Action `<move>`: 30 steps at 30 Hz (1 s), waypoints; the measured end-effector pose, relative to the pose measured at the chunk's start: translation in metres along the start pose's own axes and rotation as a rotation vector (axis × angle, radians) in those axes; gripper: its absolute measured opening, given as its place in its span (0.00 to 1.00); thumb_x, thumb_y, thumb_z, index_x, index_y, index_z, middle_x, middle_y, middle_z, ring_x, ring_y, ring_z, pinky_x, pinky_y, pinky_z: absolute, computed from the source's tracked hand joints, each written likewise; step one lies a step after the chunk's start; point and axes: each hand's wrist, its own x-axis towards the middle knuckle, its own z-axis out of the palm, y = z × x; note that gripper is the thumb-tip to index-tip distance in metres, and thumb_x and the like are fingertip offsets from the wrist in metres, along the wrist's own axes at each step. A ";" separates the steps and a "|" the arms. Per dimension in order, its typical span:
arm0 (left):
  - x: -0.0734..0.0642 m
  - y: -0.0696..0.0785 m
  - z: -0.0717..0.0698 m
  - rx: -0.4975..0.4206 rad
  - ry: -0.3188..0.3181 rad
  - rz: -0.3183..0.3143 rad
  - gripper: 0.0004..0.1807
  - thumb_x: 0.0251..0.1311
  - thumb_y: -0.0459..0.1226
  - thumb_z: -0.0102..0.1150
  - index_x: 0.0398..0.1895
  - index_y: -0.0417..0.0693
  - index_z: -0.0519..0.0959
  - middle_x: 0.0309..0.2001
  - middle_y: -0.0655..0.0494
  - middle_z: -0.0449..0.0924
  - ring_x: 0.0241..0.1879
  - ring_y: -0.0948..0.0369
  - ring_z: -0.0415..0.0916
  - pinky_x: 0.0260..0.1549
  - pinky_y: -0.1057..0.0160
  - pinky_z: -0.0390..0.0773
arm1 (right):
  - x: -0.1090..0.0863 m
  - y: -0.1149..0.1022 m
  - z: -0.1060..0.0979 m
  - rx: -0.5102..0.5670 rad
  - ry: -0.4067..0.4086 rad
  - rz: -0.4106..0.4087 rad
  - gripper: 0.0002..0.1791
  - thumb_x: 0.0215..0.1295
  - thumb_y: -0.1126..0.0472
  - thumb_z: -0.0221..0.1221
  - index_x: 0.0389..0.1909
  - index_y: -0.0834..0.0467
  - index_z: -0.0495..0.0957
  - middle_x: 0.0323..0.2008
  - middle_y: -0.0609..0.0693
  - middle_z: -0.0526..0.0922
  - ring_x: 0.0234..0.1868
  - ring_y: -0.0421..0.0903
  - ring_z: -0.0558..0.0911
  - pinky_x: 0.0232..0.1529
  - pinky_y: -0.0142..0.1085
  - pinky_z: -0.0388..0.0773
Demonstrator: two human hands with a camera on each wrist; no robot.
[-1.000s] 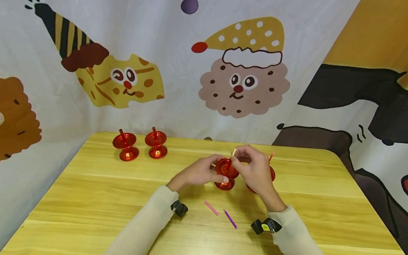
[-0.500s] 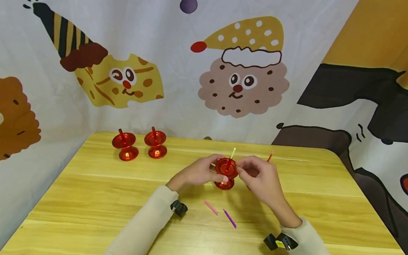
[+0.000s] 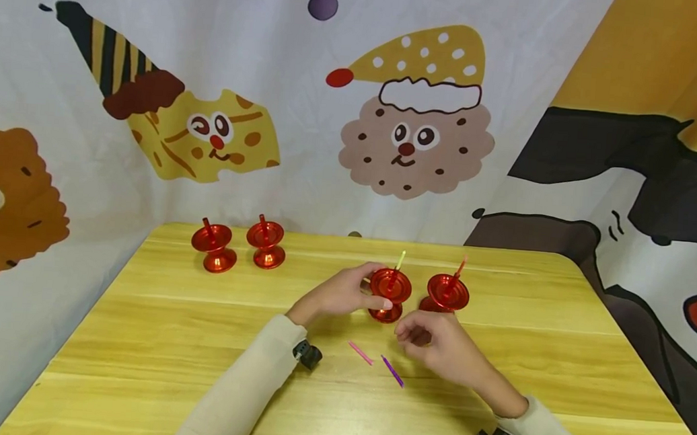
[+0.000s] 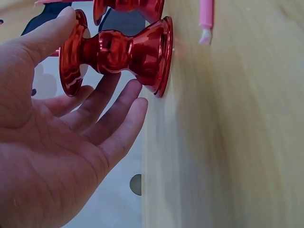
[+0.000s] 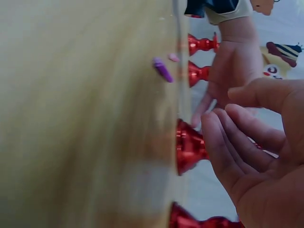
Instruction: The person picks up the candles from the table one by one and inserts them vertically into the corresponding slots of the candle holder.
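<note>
My left hand [image 3: 339,296] holds a shiny red candle holder [image 3: 387,289], thumb in front and fingers behind it. A thin yellow candle [image 3: 401,260] stands upright in that holder. In the left wrist view the thumb lies at the dish rim of the holder [image 4: 114,50], with fingers reaching around its far side. My right hand [image 3: 445,349] hovers just front-right of the holder, fingers loosely bent and nothing between them. Beside it stands a second red holder [image 3: 449,293] bearing a pinkish-red candle [image 3: 462,266]. A pink candle [image 3: 361,353] and a purple candle [image 3: 393,371] lie on the table.
Two more red candle holders, one at far left [image 3: 212,238] and one beside it [image 3: 265,235], stand near the back of the wooden table [image 3: 164,339]. Behind the table hangs a cartoon-printed cloth [image 3: 311,141].
My right hand has let go of the yellow candle, which stays in the holder, and has drawn back toward the front right, uncovering the right-hand holder. My left hand keeps its place.
</note>
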 end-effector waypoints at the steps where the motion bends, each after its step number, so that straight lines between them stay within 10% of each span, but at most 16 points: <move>1: 0.000 0.000 0.000 0.004 0.003 -0.001 0.41 0.73 0.47 0.74 0.84 0.49 0.67 0.64 0.53 0.84 0.60 0.54 0.84 0.56 0.55 0.85 | -0.001 0.003 0.001 0.011 -0.021 0.007 0.10 0.62 0.77 0.71 0.40 0.62 0.88 0.36 0.48 0.89 0.36 0.39 0.87 0.39 0.36 0.89; 12: 0.002 0.003 0.007 0.014 0.025 0.009 0.44 0.74 0.48 0.73 0.86 0.46 0.64 0.66 0.51 0.83 0.65 0.50 0.82 0.61 0.52 0.83 | -0.005 0.010 0.007 0.135 -0.171 0.174 0.12 0.61 0.76 0.67 0.43 0.62 0.88 0.35 0.45 0.88 0.36 0.41 0.84 0.40 0.33 0.84; 30: 0.004 0.003 0.015 -0.005 0.061 0.010 0.42 0.74 0.47 0.74 0.85 0.52 0.66 0.65 0.53 0.84 0.64 0.52 0.83 0.58 0.54 0.84 | -0.004 -0.002 0.014 0.036 -0.228 0.201 0.13 0.57 0.64 0.83 0.38 0.57 0.88 0.28 0.37 0.84 0.32 0.35 0.83 0.36 0.32 0.82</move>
